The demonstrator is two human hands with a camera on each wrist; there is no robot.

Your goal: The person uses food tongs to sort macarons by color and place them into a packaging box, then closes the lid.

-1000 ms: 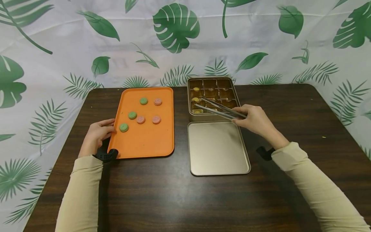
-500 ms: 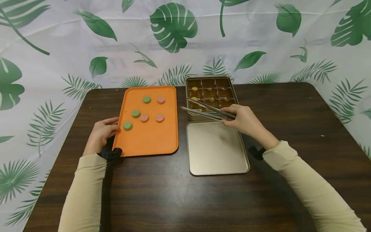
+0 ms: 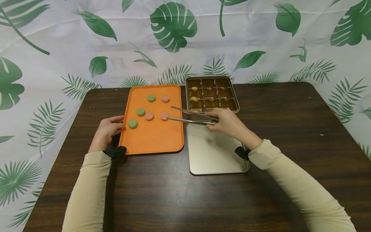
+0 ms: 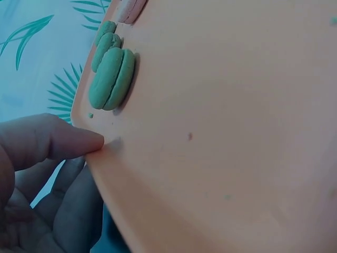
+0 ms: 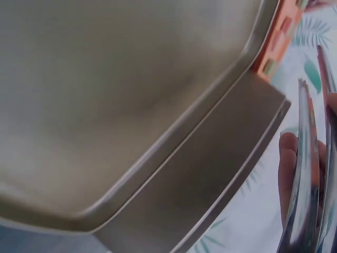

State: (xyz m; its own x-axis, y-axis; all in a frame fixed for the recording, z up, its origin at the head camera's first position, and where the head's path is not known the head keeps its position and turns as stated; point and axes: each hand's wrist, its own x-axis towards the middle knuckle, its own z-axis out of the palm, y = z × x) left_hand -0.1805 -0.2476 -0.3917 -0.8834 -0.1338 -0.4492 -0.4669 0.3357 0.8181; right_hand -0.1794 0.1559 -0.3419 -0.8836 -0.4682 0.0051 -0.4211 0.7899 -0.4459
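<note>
My right hand holds a pair of metal tongs, its arms spread apart. The tongs reach over the right side of an orange tray, with the lower tip beside a pink macaron and nothing between the tips. Whether that tip touches the macaron I cannot tell. At the tray's left edge my left hand pinches the rim, thumb at the top of the edge and other fingers below. Green macarons and more pink macarons lie spread on the tray.
Right of the tray, a tin with a brown divided insert stands at the back; yellow macarons sit in its left column. A flat metal lid lies in front of it. The dark wooden table meets a leaf-print cloth behind.
My right hand has carried the tongs leftward from over the tin to over the tray. The tray has shifted right, nearer the tin and lid, with my left hand on its edge.
</note>
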